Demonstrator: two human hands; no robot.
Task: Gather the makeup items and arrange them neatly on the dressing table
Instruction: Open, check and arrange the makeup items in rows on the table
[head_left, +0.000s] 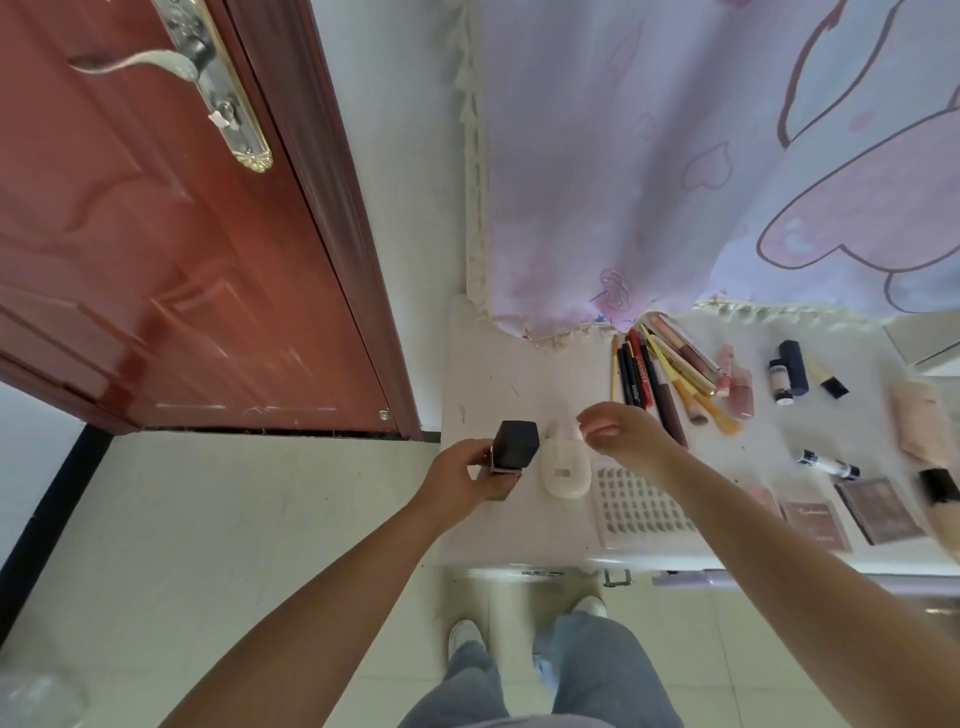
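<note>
We're placing now: our left hand (457, 475) grips the black-capped bottle (514, 447) at the dressing table (483, 364) edge; right hand (618, 431) hovers, fingers loosely curled, holding nothing. Next, set it upright beside the white case (563, 470).

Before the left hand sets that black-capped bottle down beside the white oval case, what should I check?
1. Left hand grip on the black-capped bottle: ok, fingers hold its base.
2. Right hand free: ok, it hovers and holds nothing.
3. Bare spot on the dressing table behind the bottle: ok.
4. White oval case clear of the bottle: cannot tell, they look very close.
5. Pencil row undisturbed: ok, lying side by side.
</note>
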